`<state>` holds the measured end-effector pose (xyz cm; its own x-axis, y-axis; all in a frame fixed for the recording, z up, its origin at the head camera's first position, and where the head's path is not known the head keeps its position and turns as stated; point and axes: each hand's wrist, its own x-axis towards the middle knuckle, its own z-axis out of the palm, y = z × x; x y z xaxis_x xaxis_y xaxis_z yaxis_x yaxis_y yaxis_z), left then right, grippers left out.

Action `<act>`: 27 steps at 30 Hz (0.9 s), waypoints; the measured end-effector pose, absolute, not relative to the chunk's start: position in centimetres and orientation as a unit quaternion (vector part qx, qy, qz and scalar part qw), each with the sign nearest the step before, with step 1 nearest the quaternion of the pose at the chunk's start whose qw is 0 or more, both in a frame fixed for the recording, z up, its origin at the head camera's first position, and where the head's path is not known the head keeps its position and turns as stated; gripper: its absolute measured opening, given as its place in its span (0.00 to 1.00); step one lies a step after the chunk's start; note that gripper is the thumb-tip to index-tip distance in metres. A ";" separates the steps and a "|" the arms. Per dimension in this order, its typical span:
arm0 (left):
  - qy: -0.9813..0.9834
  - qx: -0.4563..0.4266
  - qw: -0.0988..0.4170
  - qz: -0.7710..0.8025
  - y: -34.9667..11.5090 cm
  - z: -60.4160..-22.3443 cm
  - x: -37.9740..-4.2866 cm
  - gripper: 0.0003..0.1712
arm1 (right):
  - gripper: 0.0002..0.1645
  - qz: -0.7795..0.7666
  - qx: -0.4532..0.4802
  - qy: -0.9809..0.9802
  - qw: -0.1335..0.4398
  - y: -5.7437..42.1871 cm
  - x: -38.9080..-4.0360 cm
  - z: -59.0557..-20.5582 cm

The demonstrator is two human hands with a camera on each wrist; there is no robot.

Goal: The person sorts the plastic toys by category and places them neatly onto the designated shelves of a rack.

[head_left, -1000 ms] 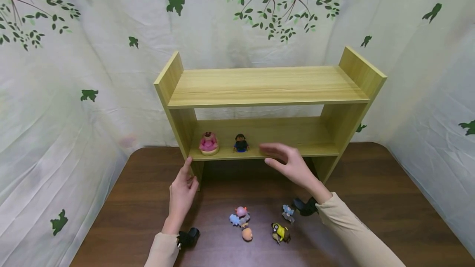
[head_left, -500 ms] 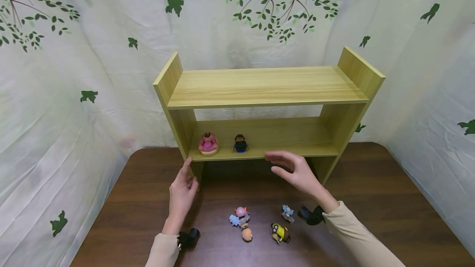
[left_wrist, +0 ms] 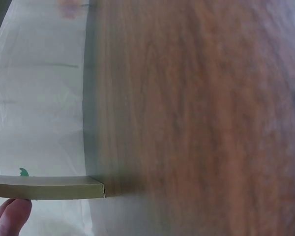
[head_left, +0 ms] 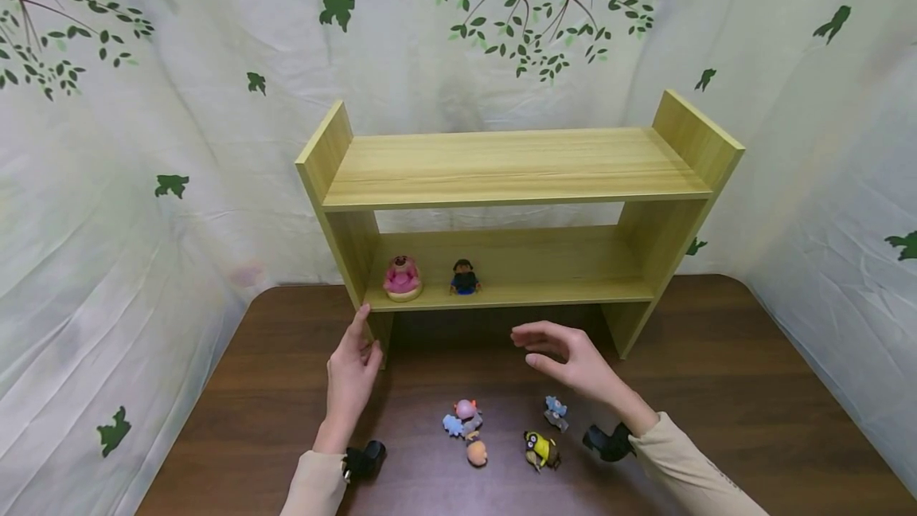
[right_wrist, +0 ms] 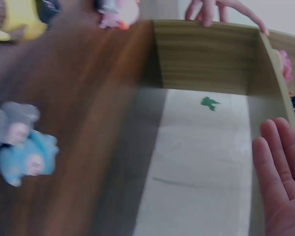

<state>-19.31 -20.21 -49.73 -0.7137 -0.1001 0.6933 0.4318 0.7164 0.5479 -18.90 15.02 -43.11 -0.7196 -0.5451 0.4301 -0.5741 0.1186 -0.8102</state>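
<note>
1. One white cloth (head_left: 236, 150) hangs behind and around everything, printed with leafy branches and scattered green shapes (mostly ragged leaves, as I read them).
2. Below it spreads the brown wood-grain table (head_left: 251, 412), its far corners rounded.
3. On the table stands the pale wooden shelf unit (head_left: 516, 162), with an upper board and a middle board between two side panels.
4. Beige sleeves (head_left: 691, 460) cover my forearms, reaching in from the near edge.
5. My right hand (head_left: 566, 353) hangs above the table in front of the shelf, below the middle board's edge. Its fingers are gently bent and lie close together, the thumb apart; in the right wrist view, the palm shows.
6. My left hand (head_left: 353, 365) touches the left side panel near the middle board's front corner, index finger stretched out, fingers spread.
7. Both wrists carry a black device (head_left: 609, 443).
8. A pink bear figure (head_left: 403, 278) sits at the left end of the middle board, on a cream base.
9. The dark-haired figure (head_left: 466, 278), blue at the bottom, is on that board too, to the bear's right and apart from it.
10. On the table, between my forearms, lies a yellow toy (head_left: 542, 450) with big eyes.
11. Smallest: a peach toy (head_left: 477, 453), a pink toy (head_left: 466, 409) and a light-blue toy (head_left: 453, 424) huddle left of it; a blue toy (head_left: 555, 406) touches a grey toy (head_left: 556, 420) below my right hand.
</note>
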 end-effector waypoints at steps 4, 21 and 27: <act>-0.851 -0.099 0.366 -0.364 -20.2 -49.7 -19.3 0.46 | 0.22 0.557 0.385 -0.736 -0.004 15.1 -18.5 -44.2; -0.849 -0.101 0.379 -0.355 -20.1 -49.7 -19.3 0.46 | 0.20 0.522 0.399 -0.748 -0.093 16.0 -17.1 -47.1; -0.850 -0.101 0.380 -0.351 -20.1 -49.8 -19.3 0.46 | 0.20 0.501 0.404 -0.752 -0.139 16.4 -16.7 -47.5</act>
<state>-19.29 -20.11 -49.78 -0.6904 -0.0946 0.7172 0.4395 0.7326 0.5197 -16.72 16.36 -47.54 -0.6342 -0.7478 0.1964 -0.4692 0.1703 -0.8665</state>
